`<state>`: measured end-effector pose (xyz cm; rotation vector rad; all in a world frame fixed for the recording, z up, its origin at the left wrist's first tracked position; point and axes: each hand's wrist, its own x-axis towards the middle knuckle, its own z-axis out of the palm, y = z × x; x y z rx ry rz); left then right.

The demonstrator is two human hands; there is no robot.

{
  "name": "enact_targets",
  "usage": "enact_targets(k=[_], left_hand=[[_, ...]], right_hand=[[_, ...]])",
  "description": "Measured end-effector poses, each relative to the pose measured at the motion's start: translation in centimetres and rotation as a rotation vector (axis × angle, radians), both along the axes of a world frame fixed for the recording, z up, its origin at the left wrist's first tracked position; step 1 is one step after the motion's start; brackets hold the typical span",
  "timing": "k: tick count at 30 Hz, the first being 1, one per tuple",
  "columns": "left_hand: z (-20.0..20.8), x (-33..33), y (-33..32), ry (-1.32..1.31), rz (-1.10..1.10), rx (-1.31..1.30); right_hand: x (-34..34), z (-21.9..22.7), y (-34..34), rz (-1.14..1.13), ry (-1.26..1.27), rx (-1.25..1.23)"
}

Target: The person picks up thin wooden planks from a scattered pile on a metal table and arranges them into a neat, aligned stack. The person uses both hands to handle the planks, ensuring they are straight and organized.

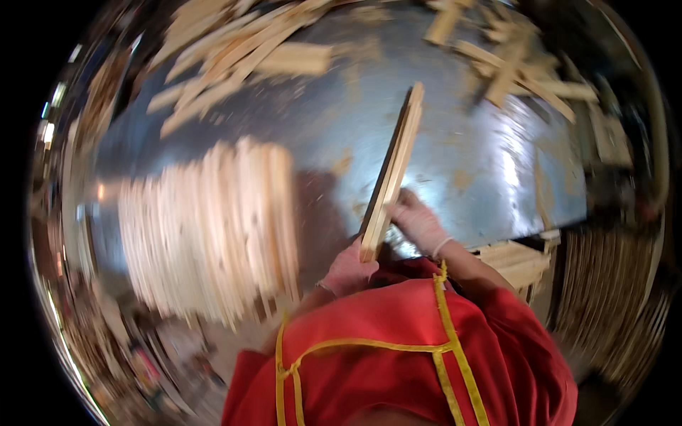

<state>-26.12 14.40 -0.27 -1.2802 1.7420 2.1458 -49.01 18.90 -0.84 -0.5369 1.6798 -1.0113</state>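
Note:
A small bundle of narrow wooden slats (pixel 399 160) stands on edge over the metal table, slanting away from me. Its near end is gripped by my left hand (pixel 349 270), in a pale pinkish glove. Farther up the slats, my right hand (pixel 418 221), gloved alike, closes on their right side; motion blurs its fingertips. One face of the bundle looks dark, the other pale. To the left, a wide row of pale slats (pixel 213 231) lies side by side, with ends sticking out past the table's near edge.
Loose boards (pixel 234 60) are heaped at the far left of the metal table (pixel 455 142), and crossed offcuts (pixel 522 67) at the far right. Below the near right edge sit more pale boards (pixel 515 263). A tall stack of slats (pixel 604 284) stands at the right.

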Motion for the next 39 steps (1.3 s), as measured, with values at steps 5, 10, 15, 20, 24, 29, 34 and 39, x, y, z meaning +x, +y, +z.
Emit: enact_targets(k=[5,10,15,20,24,29,34,39], left_hand=[[0.5,8.5,2.8,-0.044,0.276,0.041],[2.9,9.9,3.2,-0.161,0.255,0.011],[2.5,11.2,4.0,-0.201,0.229,-0.138],[4.0,13.2,4.9,-0.352,0.232,-0.210],[5.7,12.9,3.8,-0.692,-0.091,-0.491],[7.9,14.8,2.4,-0.767,-0.006,-0.709],[4.1,13.4,1.3,-0.649,0.188,-1.195],[1.4,12.8,-0.5,-0.613,0.130,-1.232]], right_hand=[[-20.9,4.4,3.0,0.012,0.995,0.095],[-29.6,10.0,2.3,-0.135,1.233,0.197],[-6.9,7.9,-4.8,0.188,0.447,-0.181],[11.4,4.5,-6.6,0.413,0.095,0.118],[16.3,1.6,-10.9,0.790,0.361,0.328],[16.9,2.9,-13.7,1.024,0.360,0.269],[10.1,2.0,-19.1,1.040,0.154,-0.051],[11.7,5.3,-29.1,0.924,1.087,-0.272]])
